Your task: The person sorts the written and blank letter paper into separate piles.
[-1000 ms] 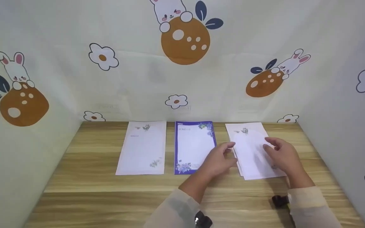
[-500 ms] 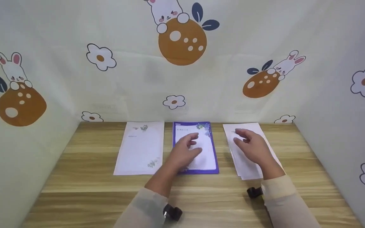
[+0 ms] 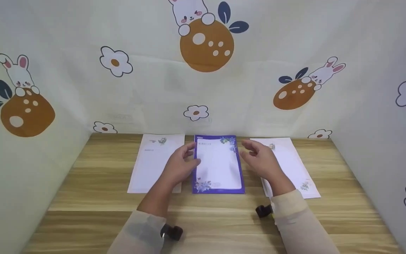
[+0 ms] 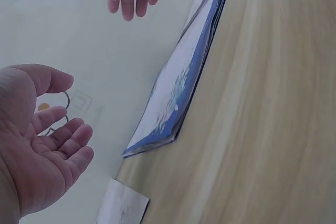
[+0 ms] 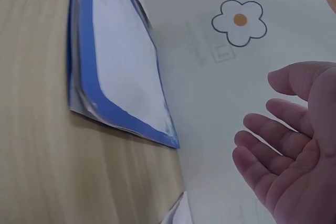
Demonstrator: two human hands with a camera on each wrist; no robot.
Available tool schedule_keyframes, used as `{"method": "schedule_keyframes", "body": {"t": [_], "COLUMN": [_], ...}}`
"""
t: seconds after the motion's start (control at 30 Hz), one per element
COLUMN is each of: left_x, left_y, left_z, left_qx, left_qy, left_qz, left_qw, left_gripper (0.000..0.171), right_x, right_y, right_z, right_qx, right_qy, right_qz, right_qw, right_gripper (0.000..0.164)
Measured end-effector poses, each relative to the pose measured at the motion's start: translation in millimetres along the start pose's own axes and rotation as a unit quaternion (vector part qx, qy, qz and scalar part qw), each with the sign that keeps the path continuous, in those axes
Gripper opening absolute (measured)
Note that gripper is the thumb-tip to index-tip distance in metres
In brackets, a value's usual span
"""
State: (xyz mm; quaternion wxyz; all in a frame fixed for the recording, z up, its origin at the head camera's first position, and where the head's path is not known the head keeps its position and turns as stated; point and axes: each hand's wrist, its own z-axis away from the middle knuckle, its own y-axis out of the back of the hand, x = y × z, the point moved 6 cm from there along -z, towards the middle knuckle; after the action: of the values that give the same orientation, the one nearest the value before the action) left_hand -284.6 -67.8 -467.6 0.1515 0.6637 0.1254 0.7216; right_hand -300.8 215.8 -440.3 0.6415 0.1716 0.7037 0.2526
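Note:
Between my two hands lies a stack of purple-bordered writing paper (image 3: 219,165) with blue flowers in two corners; its layered edges show in the left wrist view and the right wrist view. My left hand (image 3: 179,166) hovers at the stack's left edge, fingers relaxed and holding nothing. On the other side, my right hand (image 3: 263,163) faces it with fingers loosely bent and no paper in them. Pale flowered paper (image 3: 145,173) lies at the left, partly covered by my left hand. Another pale flowered stack (image 3: 293,169) lies at the right, partly behind my right hand.
The papers lie in a row near the back of a wood-grain table (image 3: 210,222). A cream curtain (image 3: 146,88) printed with rabbits, oranges and flowers encloses the back and both sides. Small black devices are strapped at both wrists.
Both hands have moved left. My left hand has passed over the purple-bordered stack to its left side; my right hand has come from the right-hand stack to the purple one's right edge.

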Motion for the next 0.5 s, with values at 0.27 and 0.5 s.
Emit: {"method": "schedule_keyframes", "body": {"t": [0.27, 0.5], "left_x": [-15.4, -22.0], "left_y": [-13.2, -16.0], "left_z": [-1.2, -0.5], "left_qx": [-0.047, -0.064], "left_qy": [0.029, 0.036], "left_qz": [-0.046, -0.081], "left_qw": [0.9974, 0.9939], "left_gripper": [0.093, 0.098], "right_x": [23, 31], "right_y": [-18, -29], "right_z": [1, 3], "right_qx": [-0.062, -0.096], "right_qy": [-0.056, -0.067], "right_qz": [0.041, 0.092], "right_qw": [0.996, 0.989], "right_gripper": [0.075, 0.079]}}
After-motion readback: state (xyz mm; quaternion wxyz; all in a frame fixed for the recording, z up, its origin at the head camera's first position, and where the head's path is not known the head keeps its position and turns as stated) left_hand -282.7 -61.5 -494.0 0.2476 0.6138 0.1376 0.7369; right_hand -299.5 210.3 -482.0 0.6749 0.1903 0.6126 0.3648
